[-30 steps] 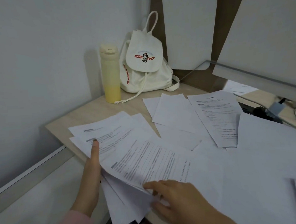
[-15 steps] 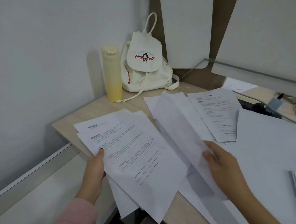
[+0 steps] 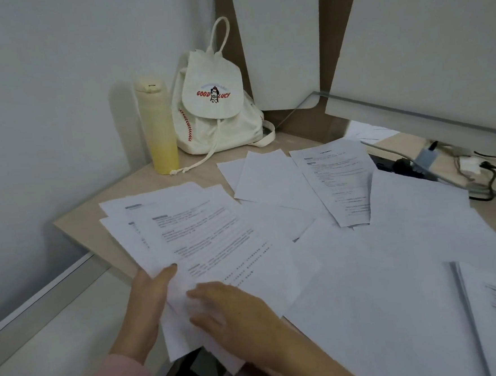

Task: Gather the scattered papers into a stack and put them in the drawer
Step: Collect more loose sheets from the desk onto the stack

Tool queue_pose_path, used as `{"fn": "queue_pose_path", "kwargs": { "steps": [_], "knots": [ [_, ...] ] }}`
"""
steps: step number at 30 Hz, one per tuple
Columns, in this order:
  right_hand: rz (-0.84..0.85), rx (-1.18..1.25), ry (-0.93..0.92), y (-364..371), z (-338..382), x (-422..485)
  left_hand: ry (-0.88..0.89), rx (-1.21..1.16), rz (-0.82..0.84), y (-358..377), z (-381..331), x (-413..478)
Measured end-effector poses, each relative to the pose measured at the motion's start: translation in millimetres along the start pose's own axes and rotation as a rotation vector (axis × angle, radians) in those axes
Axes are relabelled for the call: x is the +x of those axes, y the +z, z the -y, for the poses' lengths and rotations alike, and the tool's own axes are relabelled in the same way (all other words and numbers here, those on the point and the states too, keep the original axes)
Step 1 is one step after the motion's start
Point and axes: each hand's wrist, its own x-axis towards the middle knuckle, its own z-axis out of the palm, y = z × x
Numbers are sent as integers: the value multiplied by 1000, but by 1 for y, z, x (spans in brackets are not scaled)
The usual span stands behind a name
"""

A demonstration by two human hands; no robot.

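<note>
Papers lie strewn over the worktop, a partial bundle fanned at seven o'clock. The left hand pinches that bundle's near edge, thumb on top; the right hand rests flat and open on it. Gathering is midway; next, I judge, the right hand must reach for loose sheets toward one o'clock. No drawer shows.

left hand gripping fanned papers, right hand apparently pressing them
</note>
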Motion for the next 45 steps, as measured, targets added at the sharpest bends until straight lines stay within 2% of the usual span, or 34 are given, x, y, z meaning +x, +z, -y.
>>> {"fn": "queue_pose_path", "kwargs": {
  "steps": [2, 5, 7, 10, 12, 19, 24, 28, 32, 35, 40, 45],
  "knots": [
    [-136, 81, 34, -15, -14, -9, 14, 58, -19, -3, 3, 2],
    [-313, -45, 195, -47, -42, -36, 57, 102, -64, -7, 1, 6],
    [-260, -137, 309, -62, -58, -61, 69, 101, -73, -10, 1, 9],
    [-11, -299, 403, -68, -71, -95, 72, 76, -72, -11, -2, 9],
    [67, -332, 431, -64, -71, -109, 61, 43, -54, -11, -2, 7],
    [-53, -493, 410, -55, -58, -118, 13, -34, 5, -14, -3, -7],
    [-320, -204, 484, -80, -70, -123, -19, -60, 14, -25, -6, -21],
    [-597, -84, 528, -109, -78, -128, -15, -59, 12, -32, -12, -25],
    [-789, 155, 444, -139, -57, -129, -9, -41, 80, -28, -15, -32],
    [-840, 422, 328, -159, -30, -128, 11, -16, 154, -17, -16, -37],
    [-908, 711, 238, -188, -14, -128, 0, -42, 211, -4, -15, -41],
    [-971, 853, 326, -198, -30, -127, -22, -34, 198, -2, -15, -37]
  ]
}}
